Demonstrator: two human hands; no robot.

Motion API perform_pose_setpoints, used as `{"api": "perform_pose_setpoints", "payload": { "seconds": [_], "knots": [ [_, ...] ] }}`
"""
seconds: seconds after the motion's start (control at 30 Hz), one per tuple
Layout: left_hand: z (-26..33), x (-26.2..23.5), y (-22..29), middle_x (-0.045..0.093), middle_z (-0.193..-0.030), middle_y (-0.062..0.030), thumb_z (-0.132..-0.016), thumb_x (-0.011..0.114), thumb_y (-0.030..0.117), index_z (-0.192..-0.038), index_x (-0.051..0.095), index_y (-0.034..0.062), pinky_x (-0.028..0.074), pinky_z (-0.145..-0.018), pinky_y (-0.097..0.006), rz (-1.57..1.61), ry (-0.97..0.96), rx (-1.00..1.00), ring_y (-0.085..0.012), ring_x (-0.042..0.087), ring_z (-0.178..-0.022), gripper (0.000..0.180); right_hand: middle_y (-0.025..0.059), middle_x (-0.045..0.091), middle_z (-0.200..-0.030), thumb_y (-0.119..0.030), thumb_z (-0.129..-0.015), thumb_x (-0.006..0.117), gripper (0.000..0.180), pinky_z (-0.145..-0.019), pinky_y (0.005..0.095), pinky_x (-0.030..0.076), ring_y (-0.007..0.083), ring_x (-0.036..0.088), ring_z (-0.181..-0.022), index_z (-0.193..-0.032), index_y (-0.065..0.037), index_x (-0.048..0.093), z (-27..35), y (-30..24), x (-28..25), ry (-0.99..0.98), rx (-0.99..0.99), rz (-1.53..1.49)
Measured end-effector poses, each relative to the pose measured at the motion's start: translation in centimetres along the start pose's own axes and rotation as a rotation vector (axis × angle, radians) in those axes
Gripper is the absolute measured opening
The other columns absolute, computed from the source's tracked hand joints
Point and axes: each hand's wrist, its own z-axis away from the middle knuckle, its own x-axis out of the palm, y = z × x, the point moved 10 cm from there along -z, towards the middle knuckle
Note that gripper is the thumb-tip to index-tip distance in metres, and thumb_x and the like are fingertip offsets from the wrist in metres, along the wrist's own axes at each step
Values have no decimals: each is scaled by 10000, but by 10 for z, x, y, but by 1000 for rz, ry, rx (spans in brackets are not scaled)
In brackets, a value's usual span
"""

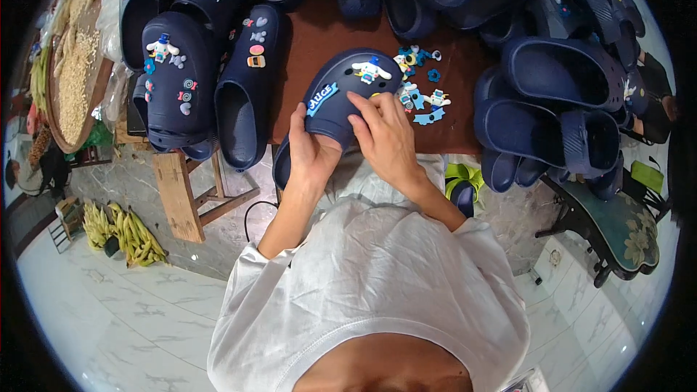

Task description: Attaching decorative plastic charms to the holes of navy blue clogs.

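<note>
A navy clog (337, 94) is tilted up over the near edge of the brown table, gripped by my left hand (314, 152) at its lower left side. Its toe carries a white character charm (372, 70) with a blue hat and a blue lettered charm (322, 99). My right hand (388, 134) rests against the clog's right side, index finger and thumb apart. A bit of yellow shows beside its fingertips; the rest of that piece is hidden. To the right on the table lies a pile of loose blue, white and yellow charms (428, 94).
Decorated navy clogs (168, 76) stand at the left of the brown tabletop (305, 29). More clogs (559, 72) are stacked at the right and along the back. A wooden stool (181, 199), bananas (138, 236) and a dark glass-topped table (617, 232) stand lower down.
</note>
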Motion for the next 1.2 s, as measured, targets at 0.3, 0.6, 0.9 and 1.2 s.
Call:
{"api": "perform_pose_setpoints", "payload": {
  "seconds": [0.3,0.6,0.9,1.2],
  "knots": [
    [-1,0,7,521,-1390,-218,-986,466,294,-1359,444,-34,375,-1131,-497,43,-48,26,-341,507,-1301,497,110,574,-948,-98,-885,660,193,-751,394,479,274,588,-849,-1074,-59,657,6,42,-15,80,123,-242],
    [0,0,4,533,-1370,-242,-945,545,134,-1331,456,-42,374,-1131,-547,47,11,12,-379,522,-1287,433,128,578,-969,-99,-910,614,192,-770,410,471,276,610,-839,-1097,-58,631,3,146,-58,241,263,45],
    [-6,-1,4,598,-1295,-219,-940,598,121,-1261,524,-27,469,-1053,-546,20,142,4,-372,600,-1189,362,185,558,-1100,-165,-904,637,358,-883,453,454,362,568,-1006,-1244,-70,574,-25,177,-46,195,267,236],
    [-1,4,5,597,-1295,-216,-934,615,99,-1272,521,-21,473,-1045,-554,-16,126,-11,-369,607,-1177,371,146,592,-1058,-118,-910,622,246,-858,445,461,346,575,-967,-1153,-86,636,-30,150,-49,213,135,190]
  ]
}}
